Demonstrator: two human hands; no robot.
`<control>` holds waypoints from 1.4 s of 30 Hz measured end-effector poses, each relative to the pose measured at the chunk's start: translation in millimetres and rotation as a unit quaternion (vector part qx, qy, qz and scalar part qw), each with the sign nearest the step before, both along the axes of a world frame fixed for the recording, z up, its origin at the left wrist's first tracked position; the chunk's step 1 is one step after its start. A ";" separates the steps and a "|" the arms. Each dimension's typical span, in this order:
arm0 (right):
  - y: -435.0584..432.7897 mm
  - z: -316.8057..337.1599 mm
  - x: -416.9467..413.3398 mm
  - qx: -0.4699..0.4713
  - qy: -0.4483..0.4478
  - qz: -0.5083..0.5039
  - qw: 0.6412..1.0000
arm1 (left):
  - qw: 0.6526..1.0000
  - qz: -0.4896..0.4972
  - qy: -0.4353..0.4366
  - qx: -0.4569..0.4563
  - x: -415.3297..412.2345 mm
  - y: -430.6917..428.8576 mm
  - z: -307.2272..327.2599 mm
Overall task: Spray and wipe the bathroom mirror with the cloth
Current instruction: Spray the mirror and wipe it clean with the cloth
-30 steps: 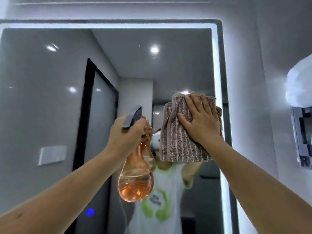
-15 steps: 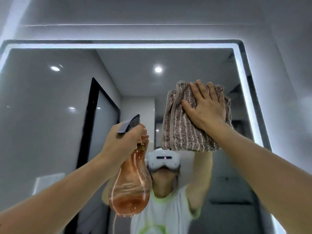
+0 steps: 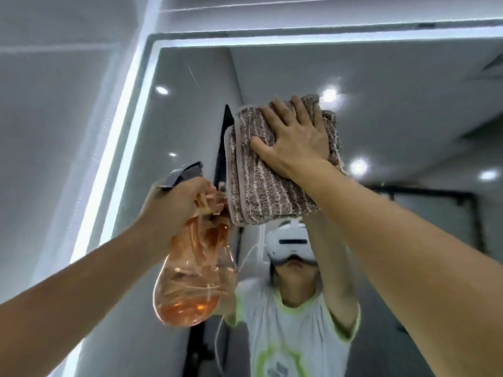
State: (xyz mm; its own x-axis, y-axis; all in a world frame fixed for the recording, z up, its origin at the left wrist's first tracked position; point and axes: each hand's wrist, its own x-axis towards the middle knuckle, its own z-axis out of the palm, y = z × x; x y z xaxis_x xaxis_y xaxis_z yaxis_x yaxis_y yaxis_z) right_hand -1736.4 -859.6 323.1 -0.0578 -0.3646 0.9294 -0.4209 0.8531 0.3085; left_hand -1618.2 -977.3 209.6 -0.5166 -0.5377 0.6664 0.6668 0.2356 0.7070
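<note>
Since the folded striped cloth (image 3: 261,191) lies flat on the mirror (image 3: 394,104) under the right hand (image 3: 296,140), wiping is right-hand work: fingers straight and spread, palm pressing, arm stretched up. The cloth's long axis runs roughly up-down, slightly tilted. The mirror's lit corner (image 3: 152,47) lies up-left of both hands, probably the next stroke direction. The left hand (image 3: 177,202), below-left of the cloth, grips the neck of the orange spray bottle (image 3: 196,270), nozzle angled up, body hanging below the fist, just beside the cloth's lower corner.

Lit-edged wall mirror (image 3: 190,118), folded striped cloth (image 3: 261,186) flat against it
</note>
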 end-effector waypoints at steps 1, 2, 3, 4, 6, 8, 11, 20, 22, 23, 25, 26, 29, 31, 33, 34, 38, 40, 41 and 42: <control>-19.9 -1.7 3.8 0.004 0.004 0.007 1.000 | 0.999 0.031 -0.007 -0.005 5.7 -21.8 -5.7; -37.8 -2.6 7.3 0.009 0.006 0.013 1.000 | 0.998 0.057 -0.016 -0.008 11.4 -41.9 -9.6; -54.1 -3.1 10.8 0.013 0.008 0.018 1.000 | 0.997 0.075 -0.016 0.001 17.3 -59.9 -11.1; -68.6 -3.3 14.8 0.019 0.010 0.021 1.000 | 0.996 0.086 -0.013 0.011 24.2 -74.3 -12.6; -92.7 -4.6 23.2 0.040 0.013 0.021 0.999 | 0.996 0.090 -0.003 0.031 35.4 -96.9 -14.6; -109.6 -7.1 28.7 0.068 0.019 0.016 0.997 | 0.995 0.096 0.002 0.034 44.2 -108.9 -16.5; -114.4 -10.3 30.1 0.077 0.017 0.013 0.997 | 0.994 0.112 0.008 0.011 46.9 -111.3 -18.3; -137.0 -38.7 37.8 0.133 0.017 0.030 0.991 | 0.990 0.135 -0.026 0.016 50.7 -107.5 -50.3; -156.5 -62.8 41.7 0.167 0.025 0.042 0.985 | 0.988 0.151 -0.029 0.020 53.8 -112.5 -64.6; -166.7 -77.6 43.8 0.186 0.027 0.045 0.981 | 0.987 0.159 -0.031 0.019 56.2 -115.6 -73.8; -181.3 -105.4 46.6 0.212 0.032 0.043 0.976 | 0.984 0.172 -0.031 0.019 63.5 -121.3 -97.0; -185.5 -116.5 47.2 0.218 0.034 0.043 0.974 | 0.984 0.176 -0.032 0.019 67.9 -123.9 -109.4; -190.1 -148.9 49.5 0.229 0.034 0.048 0.972 | 0.980 0.185 -0.058 0.038 74.9 -137.7 -146.2; -194.2 -176.0 51.1 0.241 0.035 0.055 0.968 | 0.974 0.193 -0.099 0.059 74.9 -147.5 -169.3; -199.3 -208.3 52.0 0.259 0.034 0.066 0.963 | 0.968 0.197 -0.134 0.078 70.7 -156.1 -191.2; -201.1 -226.3 52.6 0.271 0.032 0.070 0.960 | 0.966 0.203 -0.140 0.075 71.4 -153.1 -203.2; -204.6 -292.2 51.6 0.290 0.026 0.081 0.953 | 0.968 0.218 -0.109 0.065 74.0 -133.8 -254.7; -204.3 -321.2 51.7 0.292 0.020 0.086 0.952 | 0.968 0.209 -0.113 0.079 71.7 -128.6 -279.3; -203.5 -336.0 51.5 0.297 0.017 0.087 0.951 | 0.967 0.207 -0.126 0.080 70.7 -126.1 -290.7; -202.3 -350.1 51.5 0.303 0.017 0.087 0.949 | 0.966 0.206 -0.139 0.077 70.0 -123.7 -301.6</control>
